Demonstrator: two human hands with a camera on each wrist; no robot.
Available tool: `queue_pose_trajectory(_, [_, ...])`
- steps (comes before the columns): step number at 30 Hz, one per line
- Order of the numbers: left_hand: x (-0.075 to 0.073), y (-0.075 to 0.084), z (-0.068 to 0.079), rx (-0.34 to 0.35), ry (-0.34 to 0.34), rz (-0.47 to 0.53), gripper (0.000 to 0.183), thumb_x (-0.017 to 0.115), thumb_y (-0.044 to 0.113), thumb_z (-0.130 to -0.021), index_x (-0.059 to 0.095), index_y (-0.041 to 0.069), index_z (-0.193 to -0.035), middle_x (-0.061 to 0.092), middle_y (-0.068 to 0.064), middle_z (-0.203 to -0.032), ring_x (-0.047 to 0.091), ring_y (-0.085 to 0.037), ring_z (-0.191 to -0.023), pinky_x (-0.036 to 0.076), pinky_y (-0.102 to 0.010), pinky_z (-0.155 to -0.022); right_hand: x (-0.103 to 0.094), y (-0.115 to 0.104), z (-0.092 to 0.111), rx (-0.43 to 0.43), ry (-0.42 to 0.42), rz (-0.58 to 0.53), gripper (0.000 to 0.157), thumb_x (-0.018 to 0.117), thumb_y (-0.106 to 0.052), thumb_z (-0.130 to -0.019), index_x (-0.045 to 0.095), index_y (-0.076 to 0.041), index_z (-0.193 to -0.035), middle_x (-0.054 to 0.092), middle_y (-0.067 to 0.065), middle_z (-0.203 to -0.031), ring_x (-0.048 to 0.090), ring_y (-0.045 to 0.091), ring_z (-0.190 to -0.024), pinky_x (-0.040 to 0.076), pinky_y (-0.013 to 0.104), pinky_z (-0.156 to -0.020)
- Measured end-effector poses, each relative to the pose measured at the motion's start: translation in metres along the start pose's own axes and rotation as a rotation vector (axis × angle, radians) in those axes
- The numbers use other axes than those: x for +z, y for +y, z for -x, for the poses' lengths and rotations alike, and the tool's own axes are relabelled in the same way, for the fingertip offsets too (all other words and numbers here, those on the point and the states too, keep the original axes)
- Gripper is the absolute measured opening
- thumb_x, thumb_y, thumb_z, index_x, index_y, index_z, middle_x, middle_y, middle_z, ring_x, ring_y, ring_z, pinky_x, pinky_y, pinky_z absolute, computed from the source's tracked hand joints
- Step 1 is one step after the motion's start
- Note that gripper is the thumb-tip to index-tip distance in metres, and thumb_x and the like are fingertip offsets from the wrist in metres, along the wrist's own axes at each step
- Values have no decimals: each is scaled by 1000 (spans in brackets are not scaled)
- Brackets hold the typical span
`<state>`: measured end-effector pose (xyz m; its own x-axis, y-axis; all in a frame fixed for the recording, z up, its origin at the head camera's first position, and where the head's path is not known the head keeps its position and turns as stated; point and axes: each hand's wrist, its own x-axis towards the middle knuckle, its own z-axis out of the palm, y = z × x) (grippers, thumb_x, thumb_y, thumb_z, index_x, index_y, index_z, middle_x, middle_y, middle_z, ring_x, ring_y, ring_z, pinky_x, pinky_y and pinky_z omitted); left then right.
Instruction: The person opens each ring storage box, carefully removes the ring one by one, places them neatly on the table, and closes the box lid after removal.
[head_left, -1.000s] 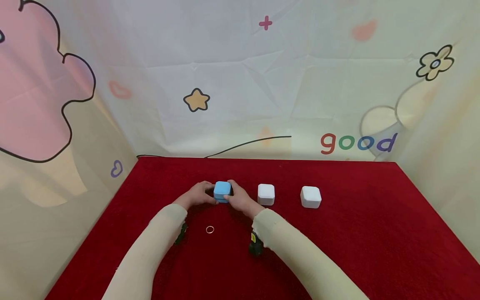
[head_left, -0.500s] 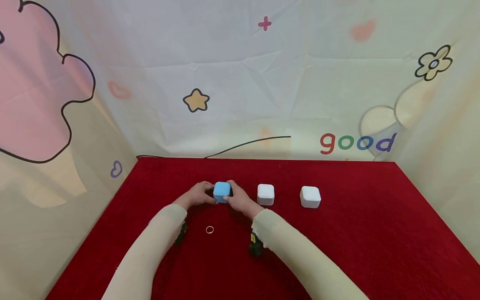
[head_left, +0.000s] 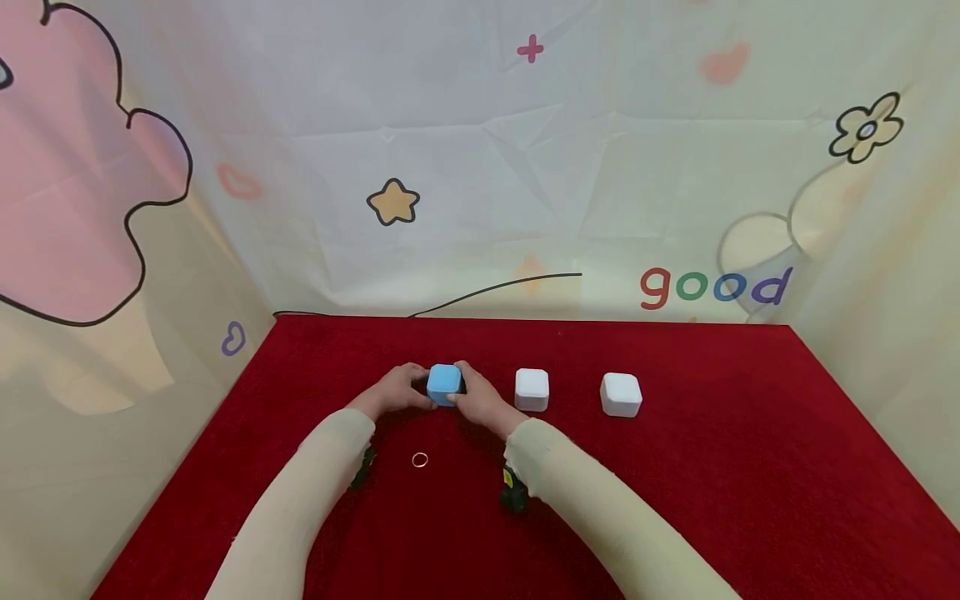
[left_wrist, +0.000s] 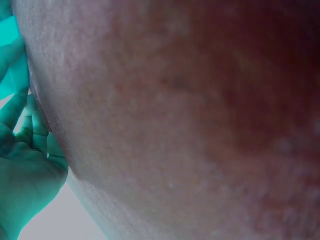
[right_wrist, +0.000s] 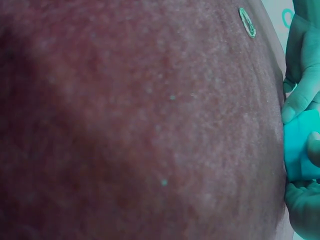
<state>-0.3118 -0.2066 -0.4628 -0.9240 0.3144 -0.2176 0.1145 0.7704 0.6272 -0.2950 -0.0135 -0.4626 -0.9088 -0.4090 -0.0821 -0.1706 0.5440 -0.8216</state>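
Observation:
A small blue box [head_left: 444, 379] with rounded corners sits on the red cloth, held between both hands. My left hand [head_left: 393, 389] grips its left side with thumb and fingers; my right hand [head_left: 483, 402] does the same on the right, thumb over the front corner. Closer to me, between the forearms, lies a thin ring [head_left: 413, 460]. In the right wrist view the blue box [right_wrist: 295, 145] shows at the right edge with fingers around it, and the ring [right_wrist: 247, 22] lies near the top. The left wrist view catches only part of the box [left_wrist: 20, 72].
Two white boxes of similar shape stand to the right: one white box [head_left: 532, 389] beside my right hand, another white box [head_left: 621, 394] farther along. The red cloth [head_left: 712, 467] covers the table. A printed curtain [head_left: 480, 183] hangs behind and at the sides.
A dark seam low on the blue box's front showed a second ago and no longer shows; its top looks slightly lower. Both hands stay in nearly the same place.

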Motion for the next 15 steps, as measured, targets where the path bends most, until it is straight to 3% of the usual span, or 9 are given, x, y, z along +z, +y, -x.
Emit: queue_pose_trajectory(15, [-1,3,2,22,1,-47,59,76,18,-88,59,-6,-139,50,-26,-147,45,-42,-138,39,-57,-119,-7,1,3,41,-11,7,66,66,-14,-100,36,3,-156,45,23,-158,44,38,-146,37,52,-122])
